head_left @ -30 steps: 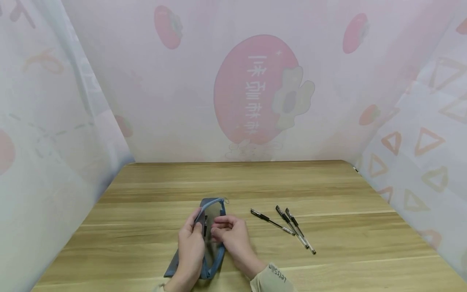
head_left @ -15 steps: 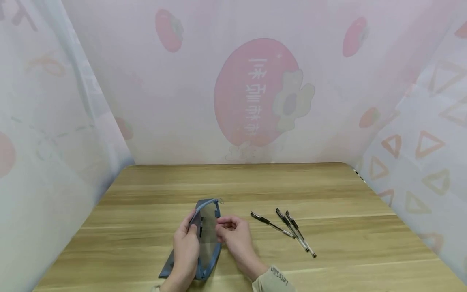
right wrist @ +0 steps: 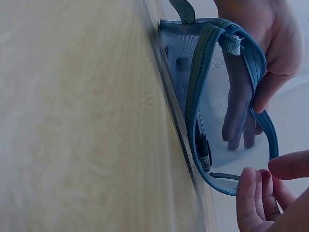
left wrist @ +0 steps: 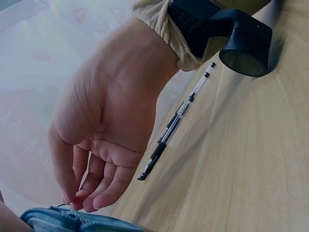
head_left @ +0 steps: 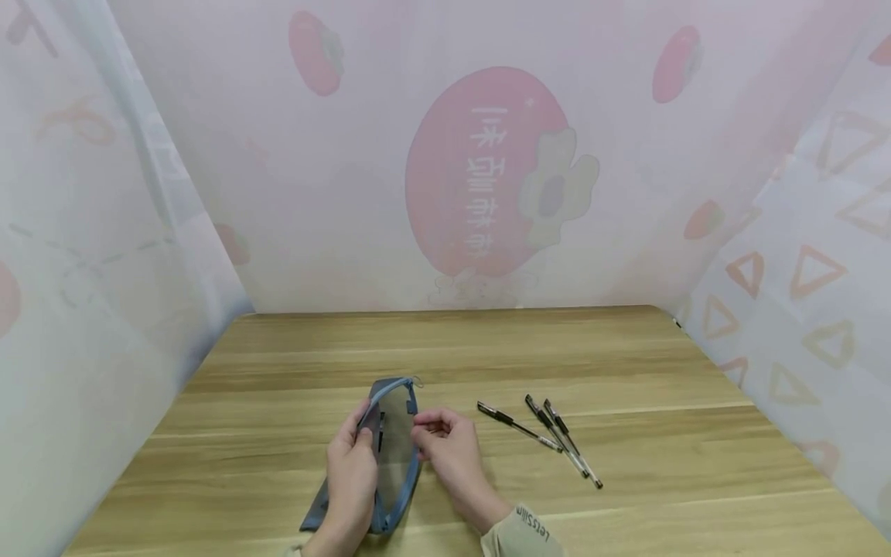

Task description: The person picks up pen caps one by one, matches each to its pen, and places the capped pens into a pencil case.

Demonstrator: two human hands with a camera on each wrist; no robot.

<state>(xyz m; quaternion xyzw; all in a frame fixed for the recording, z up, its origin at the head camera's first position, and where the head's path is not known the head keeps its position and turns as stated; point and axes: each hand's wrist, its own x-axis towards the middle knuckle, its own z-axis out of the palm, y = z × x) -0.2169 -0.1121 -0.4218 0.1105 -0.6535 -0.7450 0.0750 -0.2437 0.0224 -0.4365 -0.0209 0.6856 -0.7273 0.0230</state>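
A blue-grey mesh pencil case stands with its zipped mouth spread wide. My left hand grips its left side, thumb at the rim. In the right wrist view the fingers of that hand show through the mesh. Across the mouth, my right hand has thumb and fingertips together at the right rim, pinching the edge. A black pen lies inside the case. The left wrist view shows the right hand from its palm side, fingertips just at the blue rim.
On the wooden table, to the right of the case, lie three black-capped clear pens, two of them close together. A small loop sticks out at the case's far end. Printed fabric walls enclose the table's back and sides.
The right fingers have drawn back from over the case's mouth to its right rim. The left hand and the case have shifted slightly left, and the mouth is wider. The loose pens have not moved.
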